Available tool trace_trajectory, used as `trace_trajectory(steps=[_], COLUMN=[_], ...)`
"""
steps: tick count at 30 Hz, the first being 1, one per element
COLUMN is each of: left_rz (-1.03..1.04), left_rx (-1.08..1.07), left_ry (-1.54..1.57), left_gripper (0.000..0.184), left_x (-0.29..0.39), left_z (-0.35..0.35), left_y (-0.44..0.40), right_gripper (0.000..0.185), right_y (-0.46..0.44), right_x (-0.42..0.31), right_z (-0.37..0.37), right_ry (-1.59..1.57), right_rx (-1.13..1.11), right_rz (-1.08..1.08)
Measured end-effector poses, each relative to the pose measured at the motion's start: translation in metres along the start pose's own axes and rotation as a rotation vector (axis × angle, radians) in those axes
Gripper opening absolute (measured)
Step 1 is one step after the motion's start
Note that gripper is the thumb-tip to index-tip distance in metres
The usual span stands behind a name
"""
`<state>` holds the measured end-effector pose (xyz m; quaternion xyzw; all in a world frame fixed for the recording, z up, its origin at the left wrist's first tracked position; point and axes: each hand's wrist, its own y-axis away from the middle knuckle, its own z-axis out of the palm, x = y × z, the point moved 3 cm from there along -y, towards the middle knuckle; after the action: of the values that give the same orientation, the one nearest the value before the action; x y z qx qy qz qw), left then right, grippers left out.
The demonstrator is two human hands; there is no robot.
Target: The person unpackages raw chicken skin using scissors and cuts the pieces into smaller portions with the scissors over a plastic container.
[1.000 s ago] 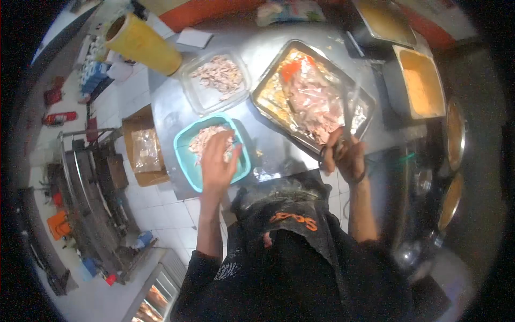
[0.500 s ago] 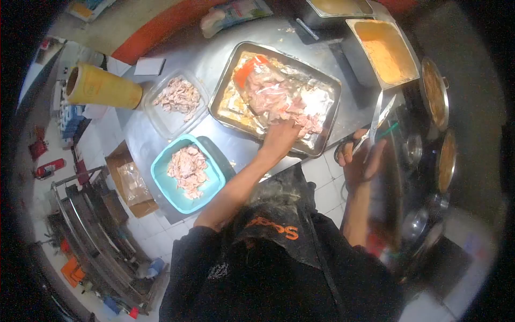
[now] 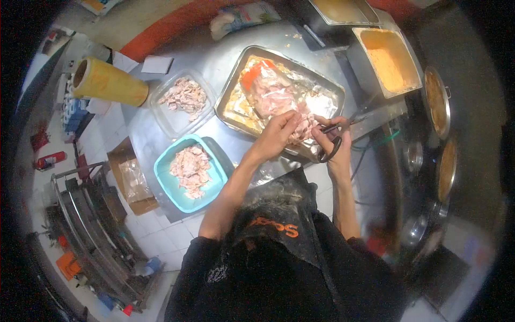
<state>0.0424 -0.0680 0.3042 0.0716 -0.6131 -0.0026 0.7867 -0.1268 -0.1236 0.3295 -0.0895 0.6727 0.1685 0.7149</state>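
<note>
My left hand is closed on a piece of pale pink meat at the near edge of a metal tray. Black-handled scissors are in my right hand, whose fingertips also come up against that piece. I cannot make out the blades clearly. Behind my hands, a larger heap of meat lies in the foil-lined tray, partly under clear plastic with an orange-red patch. To the left, cut meat fills part of a turquoise tub.
A clear container of meat pieces stands behind the tub, near a yellow cylinder. At the right back is a deep metal pan with orange contents. Round pans line the right side. The steel table's edge runs in front of me.
My left hand has lifted a piece of meat toward the tray's near edge. My right hand has moved left with the scissors and now meets the meat.
</note>
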Motion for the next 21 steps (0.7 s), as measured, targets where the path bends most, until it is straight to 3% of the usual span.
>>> trace_trajectory(steps=[2,9,12,16,21], left_rz=[0.038,-0.076,-0.040,-0.081,0.016], left_rx=[0.005,0.168,0.258,0.495,0.585], left_ry=[-0.012,0.453,0.358,0.290,0.433], left_gripper=[0.037,0.035,0.034,0.032,0.035], left_x=[0.000,0.008,0.003,-0.001,0.017], left_z=[-0.001,-0.020,-0.043,-0.087,-0.104], left_y=[0.006,0.054,0.087,0.150,0.197], right_gripper=[0.048,0.043,0.044,0.042,0.051], right_y=[-0.005,-0.001,0.002,0.004,0.011], right_x=[0.002,-0.014,-0.007,-0.018,-0.020], right_z=[-0.001,0.053,0.078,0.108,0.159], right_ry=[0.117,-0.064,0.072,0.113,0.070], right_rx=[-0.068,-0.446,-0.415,-0.479,-0.773], right_rz=[0.055,0.191,0.060,0.251,-0.042])
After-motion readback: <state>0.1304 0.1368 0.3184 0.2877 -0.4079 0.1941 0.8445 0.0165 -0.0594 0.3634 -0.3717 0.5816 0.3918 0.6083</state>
